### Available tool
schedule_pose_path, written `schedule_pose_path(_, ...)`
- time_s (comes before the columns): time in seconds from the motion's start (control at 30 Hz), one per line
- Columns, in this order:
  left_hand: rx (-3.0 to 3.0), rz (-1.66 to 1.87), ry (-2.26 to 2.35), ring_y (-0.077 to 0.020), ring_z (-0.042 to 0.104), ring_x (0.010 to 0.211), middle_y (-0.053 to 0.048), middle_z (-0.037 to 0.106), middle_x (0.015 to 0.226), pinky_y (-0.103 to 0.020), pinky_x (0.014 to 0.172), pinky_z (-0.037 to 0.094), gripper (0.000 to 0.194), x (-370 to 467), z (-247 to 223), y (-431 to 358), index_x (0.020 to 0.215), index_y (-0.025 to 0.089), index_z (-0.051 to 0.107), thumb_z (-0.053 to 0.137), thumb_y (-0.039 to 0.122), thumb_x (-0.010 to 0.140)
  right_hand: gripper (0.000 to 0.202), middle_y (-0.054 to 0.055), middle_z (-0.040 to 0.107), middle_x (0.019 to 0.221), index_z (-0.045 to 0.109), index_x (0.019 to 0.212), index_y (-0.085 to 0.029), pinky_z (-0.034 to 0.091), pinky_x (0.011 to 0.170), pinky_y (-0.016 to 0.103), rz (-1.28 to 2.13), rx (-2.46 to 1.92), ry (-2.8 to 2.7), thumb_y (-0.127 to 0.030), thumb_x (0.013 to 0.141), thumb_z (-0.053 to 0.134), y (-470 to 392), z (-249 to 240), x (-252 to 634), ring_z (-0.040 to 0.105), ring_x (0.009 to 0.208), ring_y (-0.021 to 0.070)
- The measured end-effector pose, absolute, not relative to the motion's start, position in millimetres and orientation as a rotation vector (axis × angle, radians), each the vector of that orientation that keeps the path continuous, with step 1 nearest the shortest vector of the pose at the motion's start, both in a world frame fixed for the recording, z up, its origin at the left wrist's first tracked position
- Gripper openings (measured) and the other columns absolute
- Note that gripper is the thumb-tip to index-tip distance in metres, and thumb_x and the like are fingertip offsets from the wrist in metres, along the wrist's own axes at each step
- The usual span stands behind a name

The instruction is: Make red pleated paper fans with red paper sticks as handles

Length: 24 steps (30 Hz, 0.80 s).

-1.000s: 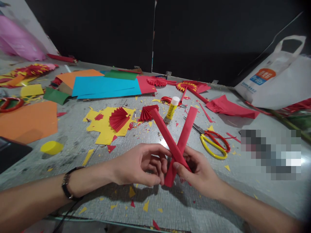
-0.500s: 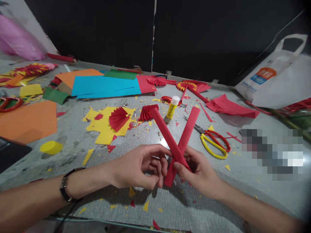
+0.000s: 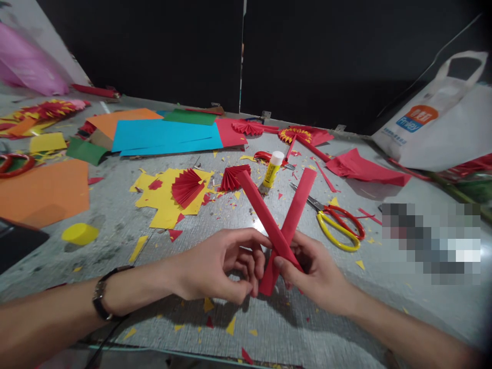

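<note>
Two folded red paper strips (image 3: 283, 233) cross in an X above the table. My right hand (image 3: 317, 274) pinches them where they cross, thumb on top and the other fingers behind. My left hand (image 3: 230, 264) is loosely curled at their left side, its index fingertip at the edge of the crossing and its thumb apart from the fingers. Beyond the strips stands a yellow glue stick (image 3: 272, 171) with a white top. Scissors (image 3: 334, 220) with one red and one yellow handle lie right of the strips. Pleated red paper fans (image 3: 188, 188) rest to the left, one on yellow paper (image 3: 163, 215).
Blue sheets (image 3: 165, 137) and orange paper (image 3: 42, 192) lie on the left side. A yellow cap (image 3: 80, 233) sits near a black object (image 3: 17, 246). Crumpled red paper (image 3: 365, 169) and a white bag (image 3: 438, 118) are at the right. Paper scraps litter the grey table (image 3: 115, 205).
Both hands and the crossed strips stay almost where they were. The view has shifted very slightly.
</note>
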<state>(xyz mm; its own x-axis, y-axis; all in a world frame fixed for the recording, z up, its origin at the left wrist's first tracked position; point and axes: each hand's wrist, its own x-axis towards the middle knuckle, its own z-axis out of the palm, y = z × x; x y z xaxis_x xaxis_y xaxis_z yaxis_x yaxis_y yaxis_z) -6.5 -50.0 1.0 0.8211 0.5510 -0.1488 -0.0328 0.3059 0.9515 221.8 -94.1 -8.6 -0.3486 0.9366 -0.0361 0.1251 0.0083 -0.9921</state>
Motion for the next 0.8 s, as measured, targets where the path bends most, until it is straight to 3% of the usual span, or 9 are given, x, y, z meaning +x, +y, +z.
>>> schedule_pose_path(0.27,1.233,0.369,0.466,-0.0157,0.078,0.080,-0.002,0.075,0.096,-0.027,0.075,0.061,0.068,-6.2,0.3,-51.8,0.137,0.021,0.063,0.066,-0.001,0.073,0.009,-0.001,0.072,0.078,0.061,0.101,-0.022,0.048,0.054,0.022,1.449,-1.036,-1.568,-0.030,0.103,0.061,-94.3,-12.5,223.9,0.062,0.060,0.0110)
schedule_pose_path(0.57,1.180,0.369,0.474,-0.0188,0.082,0.090,-0.003,0.076,0.096,-0.026,0.079,0.063,0.067,-5.8,-2.2,-52.7,0.139,0.022,0.061,0.066,-0.003,0.077,0.006,-0.002,0.068,0.077,0.062,0.102,-0.022,0.048,0.053,0.022,1.416,-1.037,-1.579,-0.028,0.102,0.061,-94.2,-11.9,223.4,0.058,0.059,0.0103)
schedule_pose_path(0.7,1.156,0.352,0.484,-0.0188,0.081,0.089,-0.004,0.077,0.096,-0.027,0.079,0.063,0.064,-6.3,-0.1,-51.6,0.140,0.021,0.061,0.074,0.001,0.080,0.006,-0.001,0.070,0.079,0.062,0.103,-0.022,0.049,0.054,0.022,1.433,-1.031,-1.571,-0.028,0.102,0.061,-93.3,-12.0,223.0,0.059,0.060,0.0104)
schedule_pose_path(0.8,1.122,0.364,0.482,-0.0169,0.078,0.082,-0.003,0.077,0.095,-0.029,0.077,0.064,0.070,-5.7,2.0,-50.7,0.135,0.019,0.065,0.089,0.006,0.072,0.006,-0.002,0.068,0.076,0.062,0.099,-0.022,0.047,0.053,0.022,1.430,-1.043,-1.562,-0.028,0.101,0.062,-92.7,-12.2,222.6,0.057,0.058,0.0099)
